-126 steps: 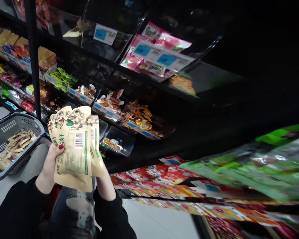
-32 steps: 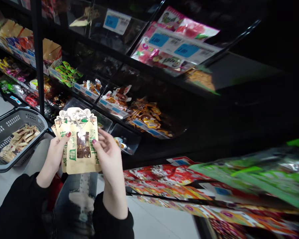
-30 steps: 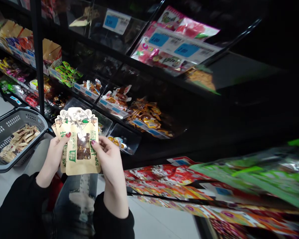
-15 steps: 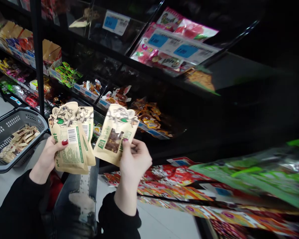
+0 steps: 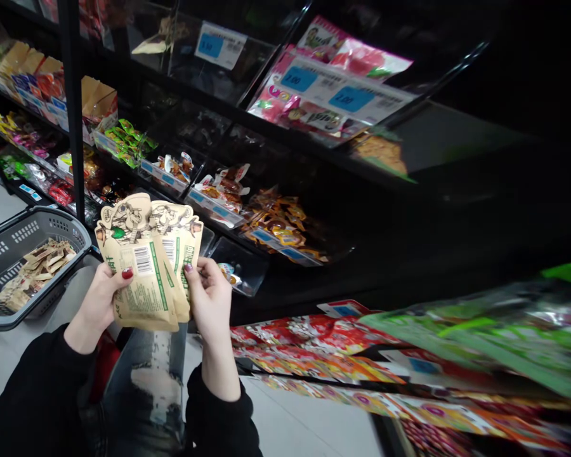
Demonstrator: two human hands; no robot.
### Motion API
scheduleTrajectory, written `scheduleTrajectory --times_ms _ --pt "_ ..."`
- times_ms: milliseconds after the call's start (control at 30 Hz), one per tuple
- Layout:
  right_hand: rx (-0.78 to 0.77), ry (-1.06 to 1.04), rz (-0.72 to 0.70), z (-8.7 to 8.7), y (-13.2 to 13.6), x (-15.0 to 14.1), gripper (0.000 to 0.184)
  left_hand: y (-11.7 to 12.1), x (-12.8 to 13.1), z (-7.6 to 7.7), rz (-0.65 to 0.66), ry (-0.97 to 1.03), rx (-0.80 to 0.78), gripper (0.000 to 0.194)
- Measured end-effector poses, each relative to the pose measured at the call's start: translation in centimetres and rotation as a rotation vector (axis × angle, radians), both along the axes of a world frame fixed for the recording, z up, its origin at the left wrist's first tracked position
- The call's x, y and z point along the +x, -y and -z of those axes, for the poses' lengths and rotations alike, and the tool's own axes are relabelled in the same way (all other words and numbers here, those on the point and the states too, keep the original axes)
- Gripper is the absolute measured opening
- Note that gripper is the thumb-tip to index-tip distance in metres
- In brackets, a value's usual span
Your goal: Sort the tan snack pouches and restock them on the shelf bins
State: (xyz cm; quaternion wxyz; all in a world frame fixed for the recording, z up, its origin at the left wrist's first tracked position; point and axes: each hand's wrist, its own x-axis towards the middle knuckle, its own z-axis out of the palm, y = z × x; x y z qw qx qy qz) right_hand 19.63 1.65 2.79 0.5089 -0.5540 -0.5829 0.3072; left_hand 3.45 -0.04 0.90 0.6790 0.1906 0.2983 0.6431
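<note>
My left hand (image 5: 98, 301) pinches a small fan of tan snack pouches (image 5: 145, 285), thumb over the front one. Their backs face me, with barcodes, green print and a drawn figure along the shaped top edge. At the right side of the fan, my right hand (image 5: 212, 298) grips the edge of a pouch (image 5: 185, 254), thumb in front and fingers curled behind. Most of that rear pouch is hidden by the ones in front. Both hands are closed and hold the pouches over my knee, in front of the shelves.
On the left a grey shopping basket (image 5: 78, 244) holds several small tan packets (image 5: 40, 266). Black shelves ahead carry clear bins of wrapped snacks (image 5: 280, 219) and pink candy bags (image 5: 290, 108). Red and orange packets (image 5: 309, 336) and green bags (image 5: 480, 330) line the lower right.
My right hand has moved left, bringing its separate pouch in against the others, and that pouch's windowed front no longer shows. My left hand has shifted slightly right.
</note>
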Motion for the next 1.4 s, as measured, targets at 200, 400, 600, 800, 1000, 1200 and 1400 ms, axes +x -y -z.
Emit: scheduleTrajectory --times_ms 200,400,600,800,1000,1200,1400 --pt "0.035 0.123 -0.093 0.2 -0.5 0.0 0.016 -0.1 0.1 0.2 0.138 0.004 -0.044 0.035" --pt "0.187 0.071 0.115 -0.8 0.8 0.4 0.022 0.0 0.3 -0.3 0.11 -0.062 -0.026 0.029" --pt "0.073 0.386 -0.089 -3.1 2.3 -1.5 0.02 0.2 0.9 -0.3 0.064 -0.231 -0.005 0.038" --pt "0.126 0.021 -0.001 -2.6 2.0 -0.4 0.028 -0.4 0.4 0.6 -0.122 -0.355 0.109 0.046" --pt "0.447 0.656 0.349 -4.1 4.2 -2.7 0.02 0.1 0.0 -0.1 -0.205 -0.695 0.215 0.05" --pt "0.401 0.721 0.001 -2.9 5.0 -6.4 0.016 0.3 0.5 -0.5 -0.167 -0.618 0.127 0.038" --pt "0.033 0.219 -0.104 -3.4 1.5 -2.0 0.012 -0.8 -0.7 0.4 -0.082 -0.442 -0.008 0.032"
